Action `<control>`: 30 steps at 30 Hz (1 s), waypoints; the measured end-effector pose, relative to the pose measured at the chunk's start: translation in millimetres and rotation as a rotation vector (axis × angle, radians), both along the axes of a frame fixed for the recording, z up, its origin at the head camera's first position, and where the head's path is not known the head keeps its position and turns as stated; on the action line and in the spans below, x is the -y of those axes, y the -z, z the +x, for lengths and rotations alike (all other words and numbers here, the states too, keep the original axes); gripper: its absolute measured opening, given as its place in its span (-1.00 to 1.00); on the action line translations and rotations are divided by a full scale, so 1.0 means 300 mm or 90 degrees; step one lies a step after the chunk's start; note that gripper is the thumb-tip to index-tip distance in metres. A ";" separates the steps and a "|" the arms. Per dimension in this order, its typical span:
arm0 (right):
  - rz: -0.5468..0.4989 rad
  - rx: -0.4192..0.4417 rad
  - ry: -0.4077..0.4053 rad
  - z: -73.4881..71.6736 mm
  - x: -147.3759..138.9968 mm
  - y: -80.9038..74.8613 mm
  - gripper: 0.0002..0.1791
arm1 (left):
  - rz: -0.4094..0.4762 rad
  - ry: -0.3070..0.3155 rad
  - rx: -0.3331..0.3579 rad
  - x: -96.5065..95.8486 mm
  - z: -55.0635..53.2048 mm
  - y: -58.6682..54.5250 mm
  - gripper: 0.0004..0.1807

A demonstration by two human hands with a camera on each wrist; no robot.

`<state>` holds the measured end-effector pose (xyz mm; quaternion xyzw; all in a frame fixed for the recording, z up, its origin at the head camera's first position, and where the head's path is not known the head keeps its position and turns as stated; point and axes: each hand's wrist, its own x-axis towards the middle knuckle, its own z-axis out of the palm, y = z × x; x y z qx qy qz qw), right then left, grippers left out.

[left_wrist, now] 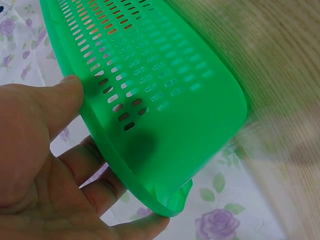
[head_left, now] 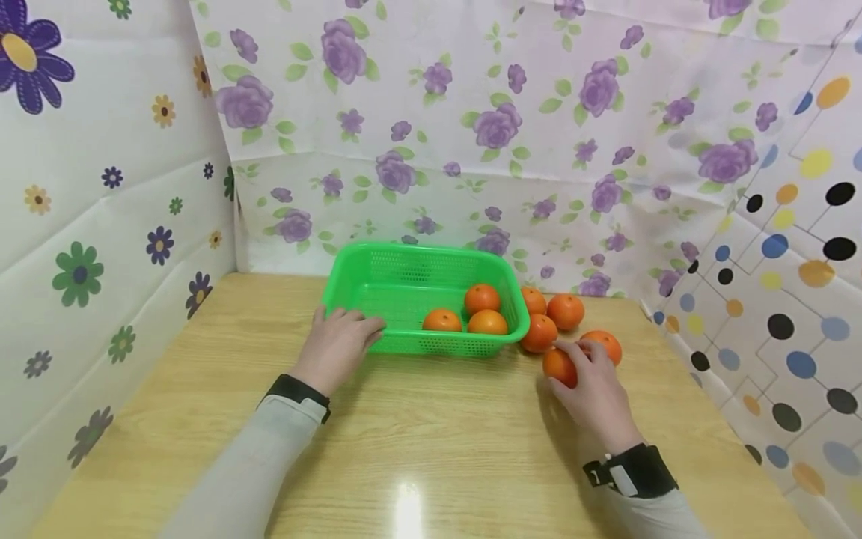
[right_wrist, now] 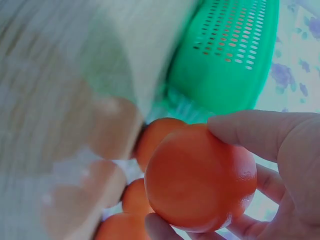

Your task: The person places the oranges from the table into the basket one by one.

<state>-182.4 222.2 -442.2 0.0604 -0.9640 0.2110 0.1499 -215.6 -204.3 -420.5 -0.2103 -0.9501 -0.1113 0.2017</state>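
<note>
At the left front corner of a green plastic basket (head_left: 411,343), my left hand (head_left: 339,346) grips the rim. In the left wrist view the thumb lies on the basket rim (left_wrist: 100,135) and the other fingers reach past it. My right hand (head_left: 595,389) holds an orange (head_left: 559,367), which the right wrist view shows large between thumb and fingers (right_wrist: 250,131). Three oranges, one of them this orange (head_left: 482,299), lie inside the basket at its right end. Right beside the held fruit is a loose orange (head_left: 604,346).
More oranges (head_left: 566,311) cluster on the wooden table (head_left: 431,427) against the basket's right side. Flower-patterned cloth (head_left: 417,127) hangs behind the table, with a daisy-patterned cloth (head_left: 121,224) at left and a dotted cloth (head_left: 781,299) at right.
</note>
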 end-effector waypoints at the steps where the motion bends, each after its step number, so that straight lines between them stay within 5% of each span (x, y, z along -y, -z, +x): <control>1: 0.000 -0.003 -0.004 0.005 0.000 -0.006 -0.34 | -0.001 0.001 0.000 -0.001 -0.001 -0.001 -0.82; 9: 0.036 -0.061 -0.066 0.020 0.029 -0.068 -0.36 | -0.002 0.001 -0.001 -0.001 -0.004 0.001 -0.85; 30: 0.051 -0.025 -0.151 0.011 0.059 -0.159 -0.34 | 0.002 0.001 0.001 0.000 0.002 -0.003 -0.82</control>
